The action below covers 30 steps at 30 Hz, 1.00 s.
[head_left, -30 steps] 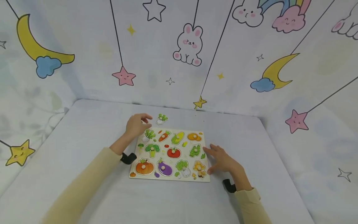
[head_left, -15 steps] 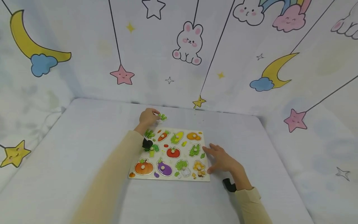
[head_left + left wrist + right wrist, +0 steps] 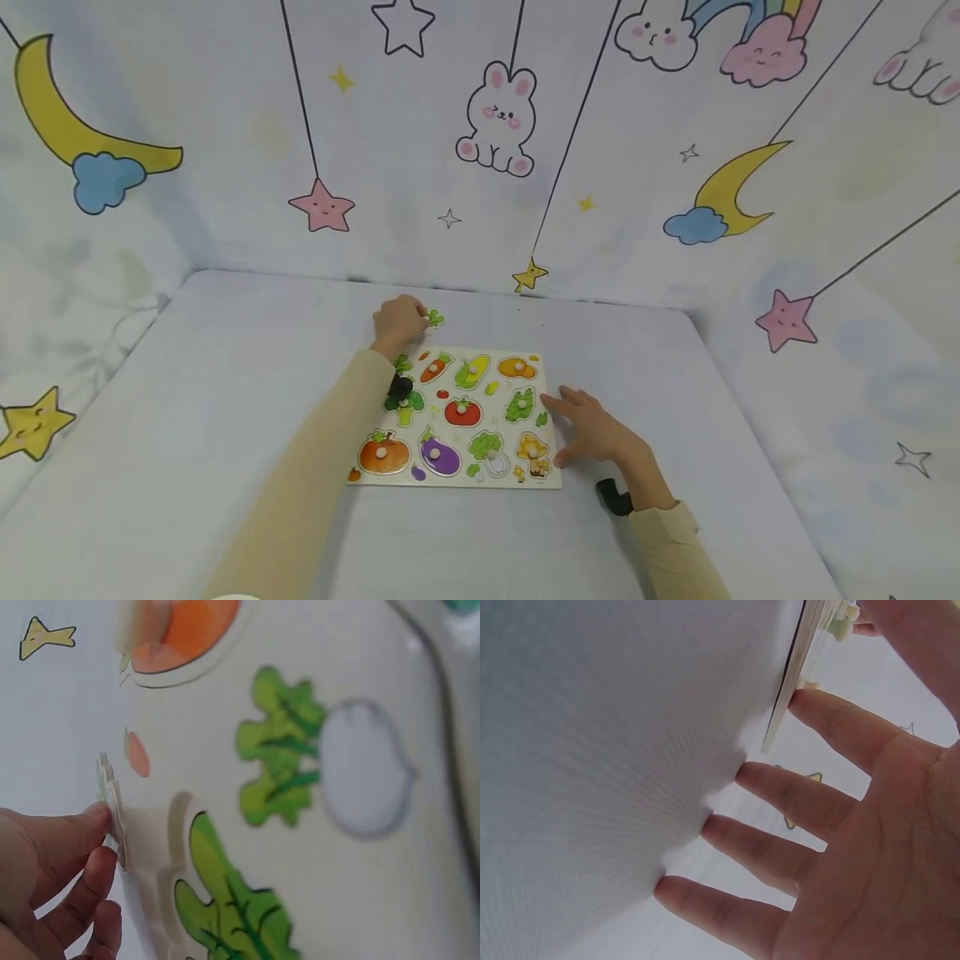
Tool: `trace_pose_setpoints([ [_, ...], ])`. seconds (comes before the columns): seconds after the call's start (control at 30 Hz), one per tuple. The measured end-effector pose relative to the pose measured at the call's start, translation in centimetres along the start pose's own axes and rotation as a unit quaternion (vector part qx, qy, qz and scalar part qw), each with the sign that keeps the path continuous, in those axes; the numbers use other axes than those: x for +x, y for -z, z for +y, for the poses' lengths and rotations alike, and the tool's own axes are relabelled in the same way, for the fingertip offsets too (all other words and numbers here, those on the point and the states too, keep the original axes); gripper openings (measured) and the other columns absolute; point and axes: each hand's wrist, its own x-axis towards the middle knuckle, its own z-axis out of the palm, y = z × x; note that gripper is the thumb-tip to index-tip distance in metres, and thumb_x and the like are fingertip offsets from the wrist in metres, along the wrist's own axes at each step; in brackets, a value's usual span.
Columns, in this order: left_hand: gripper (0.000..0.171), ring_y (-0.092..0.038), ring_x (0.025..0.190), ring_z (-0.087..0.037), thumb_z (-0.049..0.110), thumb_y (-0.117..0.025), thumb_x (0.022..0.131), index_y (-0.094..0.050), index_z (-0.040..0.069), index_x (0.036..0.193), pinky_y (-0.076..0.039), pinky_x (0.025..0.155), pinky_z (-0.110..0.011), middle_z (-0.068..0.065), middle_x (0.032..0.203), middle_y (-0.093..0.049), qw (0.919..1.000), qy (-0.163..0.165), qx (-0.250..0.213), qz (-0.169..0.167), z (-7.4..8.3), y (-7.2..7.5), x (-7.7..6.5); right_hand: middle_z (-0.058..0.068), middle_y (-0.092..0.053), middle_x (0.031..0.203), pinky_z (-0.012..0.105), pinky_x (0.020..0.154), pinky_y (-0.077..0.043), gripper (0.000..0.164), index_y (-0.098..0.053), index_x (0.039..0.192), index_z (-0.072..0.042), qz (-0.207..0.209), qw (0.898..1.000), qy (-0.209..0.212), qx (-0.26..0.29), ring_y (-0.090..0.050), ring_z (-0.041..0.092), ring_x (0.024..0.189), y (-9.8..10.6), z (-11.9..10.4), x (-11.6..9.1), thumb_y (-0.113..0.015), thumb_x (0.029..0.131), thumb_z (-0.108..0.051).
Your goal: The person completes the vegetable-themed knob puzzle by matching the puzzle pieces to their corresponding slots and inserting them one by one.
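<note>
My left hand [image 3: 399, 322] pinches a turnip puzzle piece [image 3: 434, 317], white with green leaves, just beyond the far left corner of a vegetable puzzle board [image 3: 498, 408]. In the left wrist view, the piece [image 3: 115, 817] stands nearly edge-on between thumb and fingers. Part of the board's left side, with its turnip-shaped recess, is hidden from the head view by my left wrist. My right hand [image 3: 592, 425] lies at the board's right edge with fingers spread. In the right wrist view, one fingertip touches the board's edge and the others rest on the cloth.
Several knobbed pieces sit in the board, among them a tomato [image 3: 462, 412], an eggplant [image 3: 439, 457] and a pumpkin [image 3: 384, 454]. A white cloth [image 3: 450, 542] covers the table. Behind it hangs a patterned white backdrop [image 3: 405, 125]. Black wrist mounts [image 3: 615, 497] are on both arms.
My left hand has moved right and away from me to the turnip piece and taken hold of it. My right hand has stayed in place at the board.
</note>
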Motion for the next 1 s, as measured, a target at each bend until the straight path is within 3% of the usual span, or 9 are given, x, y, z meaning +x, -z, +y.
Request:
trace_pose_setpoints([
  [0.13,0.017,-0.062,0.102,-0.035,0.018,-0.059,0.092,-0.071,0.008,0.100,-0.044,0.096,-0.053,-0.012,0.107,-0.071,0.9999,-0.011,0.008,0.008,-0.3,0.7,0.0,0.023,-0.024,0.160,0.068,0.112,-0.024,0.097,-0.040,0.150,-0.014,-0.002,1.000,0.009,-0.004,-0.014,0.048,0.147,0.0,-0.1,0.2,-0.089,0.067,-0.022],
  [0.33,0.020,-0.064,0.097,-0.030,0.022,-0.063,0.092,-0.073,0.009,0.104,-0.047,0.091,-0.050,-0.010,0.109,-0.072,0.9993,-0.026,-0.024,0.008,-0.7,2.8,-0.9,0.024,-0.025,0.159,0.068,0.112,-0.026,0.097,-0.042,0.149,-0.014,0.000,1.000,0.006,-0.008,-0.016,0.049,0.147,0.0,-0.2,0.2,-0.090,0.066,-0.022],
  [0.47,0.018,-0.063,0.082,-0.025,0.021,-0.065,0.090,-0.074,0.008,0.099,-0.048,0.073,-0.038,-0.009,0.094,-0.073,0.9987,-0.042,-0.025,0.010,-1.3,4.4,-2.2,0.024,-0.025,0.159,0.069,0.111,-0.025,0.096,-0.042,0.149,-0.014,-0.002,1.000,0.006,-0.012,-0.016,0.050,0.146,0.1,0.0,0.2,-0.090,0.066,-0.022],
  [0.6,0.015,-0.057,0.071,-0.019,0.020,-0.067,0.089,-0.074,0.007,0.094,-0.039,0.059,-0.027,-0.007,0.082,-0.069,0.9978,-0.064,-0.016,0.006,-2.2,5.3,-3.9,0.025,-0.025,0.159,0.069,0.111,-0.025,0.096,-0.041,0.149,-0.014,-0.001,1.000,0.005,-0.018,-0.016,0.051,0.145,0.1,0.3,0.2,-0.089,0.066,-0.023],
  [0.8,0.013,-0.055,0.067,-0.017,0.018,-0.069,0.088,-0.074,0.007,0.092,-0.036,0.055,-0.025,-0.004,0.076,-0.067,0.9970,-0.076,0.013,-0.013,-3.6,5.2,-6.4,0.024,-0.024,0.159,0.070,0.111,-0.025,0.098,-0.041,0.150,-0.014,-0.002,1.000,0.005,-0.011,-0.015,0.051,0.146,0.0,0.5,0.3,-0.090,0.066,-0.023],
  [1.0,0.011,-0.053,0.063,-0.018,0.017,-0.069,0.086,-0.073,0.006,0.088,-0.036,0.056,-0.027,-0.003,0.069,-0.064,0.9962,-0.081,0.027,-0.016,-4.3,4.2,-7.8,0.025,-0.024,0.159,0.069,0.111,-0.024,0.097,-0.041,0.149,-0.014,-0.002,1.000,0.010,-0.012,-0.015,0.051,0.146,0.0,0.2,0.3,-0.090,0.065,-0.022],
])
